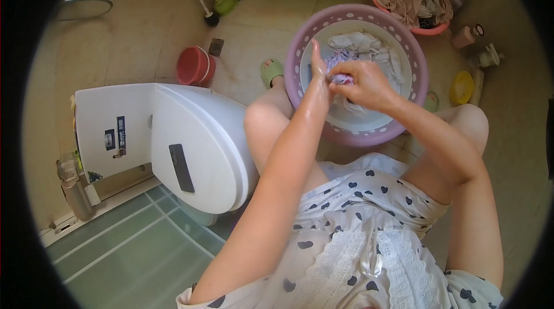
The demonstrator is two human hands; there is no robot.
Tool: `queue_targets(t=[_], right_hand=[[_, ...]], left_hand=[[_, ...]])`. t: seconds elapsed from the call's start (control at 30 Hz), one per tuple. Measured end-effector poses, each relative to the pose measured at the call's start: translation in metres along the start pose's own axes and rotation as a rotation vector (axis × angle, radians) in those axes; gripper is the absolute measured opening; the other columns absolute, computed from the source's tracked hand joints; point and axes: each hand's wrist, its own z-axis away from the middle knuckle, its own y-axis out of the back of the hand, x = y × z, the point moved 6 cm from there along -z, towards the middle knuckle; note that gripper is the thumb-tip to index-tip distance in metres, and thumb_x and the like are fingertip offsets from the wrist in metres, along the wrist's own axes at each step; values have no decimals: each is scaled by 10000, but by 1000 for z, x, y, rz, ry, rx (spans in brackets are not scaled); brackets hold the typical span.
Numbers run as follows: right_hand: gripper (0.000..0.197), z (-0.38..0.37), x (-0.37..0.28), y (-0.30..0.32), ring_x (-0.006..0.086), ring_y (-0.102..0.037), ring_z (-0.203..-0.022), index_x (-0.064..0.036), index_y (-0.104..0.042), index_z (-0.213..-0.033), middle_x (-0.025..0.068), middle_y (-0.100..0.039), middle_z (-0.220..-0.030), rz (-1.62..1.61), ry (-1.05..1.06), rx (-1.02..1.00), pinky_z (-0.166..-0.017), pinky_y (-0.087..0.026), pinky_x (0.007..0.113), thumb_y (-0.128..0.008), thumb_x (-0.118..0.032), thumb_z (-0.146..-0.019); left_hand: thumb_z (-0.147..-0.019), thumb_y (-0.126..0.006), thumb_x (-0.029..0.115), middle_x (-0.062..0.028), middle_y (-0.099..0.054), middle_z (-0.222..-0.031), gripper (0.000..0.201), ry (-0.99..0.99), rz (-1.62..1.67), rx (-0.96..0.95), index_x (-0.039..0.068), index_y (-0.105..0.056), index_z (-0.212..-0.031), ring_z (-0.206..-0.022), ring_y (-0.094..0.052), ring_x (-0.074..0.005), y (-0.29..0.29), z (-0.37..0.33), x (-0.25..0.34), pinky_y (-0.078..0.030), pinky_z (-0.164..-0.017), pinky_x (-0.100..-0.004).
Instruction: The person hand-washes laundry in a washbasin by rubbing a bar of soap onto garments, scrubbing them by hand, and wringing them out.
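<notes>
Your right hand [365, 82] pinches purple-and-white patterned cloth [341, 79] by your straight-fingered left hand [318, 64], above the round purple plastic basin [420, 72]. Work looks midway: crumpled white fabric [378, 49] remains inside, far right.

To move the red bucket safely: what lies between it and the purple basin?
The head view shows tiled floor with a dark square and, beside the basin, a green-slippered foot.

Cloths [369, 46] lie in basin [420, 69]; toilet [209, 153] left, apparently bottles [463, 37] right.
</notes>
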Motion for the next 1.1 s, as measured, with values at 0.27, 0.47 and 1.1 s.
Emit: queue_targets(t=[0.27, 0.47, 1.1], right_hand=[[332, -17, 90, 27, 333, -607, -660, -46, -659, -732, 209, -595, -669, 307, -277, 341, -628, -480, 405, -515, -342, -693], [336, 6, 59, -5, 380, -595, -675, -59, -666, -723, 204, -605, -698, 147, -238, 313, -650, -476, 423, -483, -341, -712], [435, 0, 65, 7, 353, -573, -868, 1, -466, -1118, 212, -594, -942, 314, -216, 140, -740, -444, 399, -571, -157, -727]], left_hand=[[-861, -389, 461, -130, -555, -1000, 486, 42, -182, 109, 36, -512, -1061, -860, -568, -253, 18, -28, -52, -479, -737, -401], [-817, -420, 564, -136, -574, -1026, 582, 303, -183, 107, 53, -521, -1078, -933, -568, -265, 7, 1, -32, -479, -762, -423], [-852, -436, 516, -71, -589, -946, 473, -79, -24, -122, 79, -531, -1007, -890, -558, -194, 12, -33, -25, -418, -844, -317]])
